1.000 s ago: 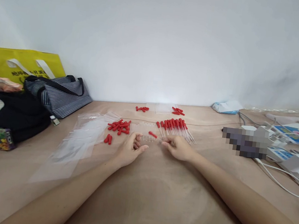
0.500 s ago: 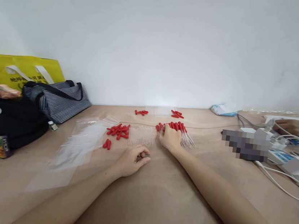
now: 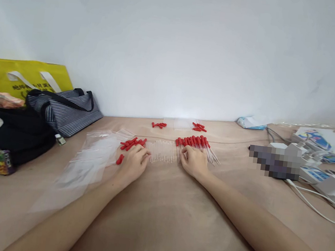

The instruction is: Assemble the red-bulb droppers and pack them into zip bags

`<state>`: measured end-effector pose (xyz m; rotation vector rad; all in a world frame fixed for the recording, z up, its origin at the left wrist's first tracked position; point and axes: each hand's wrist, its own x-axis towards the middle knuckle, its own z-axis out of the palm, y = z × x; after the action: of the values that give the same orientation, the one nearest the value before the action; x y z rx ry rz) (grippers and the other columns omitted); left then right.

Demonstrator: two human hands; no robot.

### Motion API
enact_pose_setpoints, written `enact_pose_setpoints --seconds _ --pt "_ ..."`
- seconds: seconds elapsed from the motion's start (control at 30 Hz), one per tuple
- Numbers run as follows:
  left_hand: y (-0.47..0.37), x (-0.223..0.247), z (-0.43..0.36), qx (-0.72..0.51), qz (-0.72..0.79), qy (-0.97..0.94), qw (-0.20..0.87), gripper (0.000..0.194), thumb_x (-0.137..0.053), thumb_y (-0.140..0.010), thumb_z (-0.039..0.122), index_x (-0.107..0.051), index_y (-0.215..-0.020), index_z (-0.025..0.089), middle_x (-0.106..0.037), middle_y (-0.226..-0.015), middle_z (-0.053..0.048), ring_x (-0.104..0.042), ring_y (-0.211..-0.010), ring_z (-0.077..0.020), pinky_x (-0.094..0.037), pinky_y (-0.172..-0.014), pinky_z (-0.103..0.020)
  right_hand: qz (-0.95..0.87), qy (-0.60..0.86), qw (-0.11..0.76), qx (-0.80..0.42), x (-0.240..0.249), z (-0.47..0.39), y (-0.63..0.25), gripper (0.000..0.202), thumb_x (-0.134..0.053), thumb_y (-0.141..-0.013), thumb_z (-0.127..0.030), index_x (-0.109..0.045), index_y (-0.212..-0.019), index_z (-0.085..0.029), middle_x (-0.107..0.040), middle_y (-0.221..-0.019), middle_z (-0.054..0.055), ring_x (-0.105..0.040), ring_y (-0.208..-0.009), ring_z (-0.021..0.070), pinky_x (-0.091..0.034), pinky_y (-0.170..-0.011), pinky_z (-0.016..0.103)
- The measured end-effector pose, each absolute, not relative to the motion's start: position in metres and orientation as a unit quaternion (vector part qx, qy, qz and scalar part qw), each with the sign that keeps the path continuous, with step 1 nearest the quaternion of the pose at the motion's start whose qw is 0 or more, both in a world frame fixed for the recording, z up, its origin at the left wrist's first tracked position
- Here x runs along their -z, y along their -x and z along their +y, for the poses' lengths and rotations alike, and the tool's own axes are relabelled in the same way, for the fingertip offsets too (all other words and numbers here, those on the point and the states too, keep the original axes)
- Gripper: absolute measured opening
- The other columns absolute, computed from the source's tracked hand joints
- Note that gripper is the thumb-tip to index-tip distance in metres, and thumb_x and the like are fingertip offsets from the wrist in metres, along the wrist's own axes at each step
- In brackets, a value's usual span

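My left hand rests over the near side of a loose pile of red rubber bulbs, fingers curled by the left end of a row of clear thin tubes. What its fingertips hold, if anything, is hidden. One single red bulb lies left of that hand. My right hand is at the near side of a row of droppers, clear tubes capped with red bulbs. Its fingers are bent and drawn together at the left droppers' tubes; whatever is between them cannot be made out.
Clear plastic bags lie to the left, near a striped bag. More red bulbs and clear tubes are by the wall. Chargers, white cables and a blurred dark object occupy the right side.
My left hand has moved left and forward to the bulb pile. My right hand has drawn slightly back from the red caps. Another person's hand at the far right has left the view.
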<state>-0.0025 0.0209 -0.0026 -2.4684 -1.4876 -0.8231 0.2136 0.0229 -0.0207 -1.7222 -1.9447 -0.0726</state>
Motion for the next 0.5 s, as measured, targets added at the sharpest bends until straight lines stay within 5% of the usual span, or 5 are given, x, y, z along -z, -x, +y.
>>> enact_pose_setpoints --seconds 0.27,0.5 --pt "0.029 0.008 0.049 0.185 -0.527 0.816 0.147 0.015 -0.048 -0.078 0.017 -0.062 -0.085 0.016 -0.053 -0.086 -0.007 -0.052 -0.081 -0.0214 -0.042 -0.073 -0.034 -0.724 0.632 0.275 0.0 0.017 0.017 -0.205 0.017 -0.045 -0.076 -0.032 -0.057 -0.075 -0.02 -0.064 -0.071 0.001 -0.056 -0.074 0.0165 -0.02 -0.07 0.031" --pt "0.019 0.001 0.043 0.155 -0.505 0.835 0.153 0.015 -0.041 -0.08 0.011 -0.055 -0.086 0.014 -0.056 -0.094 -0.011 -0.054 -0.085 -0.0249 -0.044 -0.068 -0.036 -0.69 0.701 0.176 -0.034 0.004 0.033 -0.186 0.023 -0.043 -0.075 -0.029 -0.061 -0.079 -0.018 -0.066 -0.076 0.007 -0.058 -0.077 0.0197 -0.023 -0.074 0.034"
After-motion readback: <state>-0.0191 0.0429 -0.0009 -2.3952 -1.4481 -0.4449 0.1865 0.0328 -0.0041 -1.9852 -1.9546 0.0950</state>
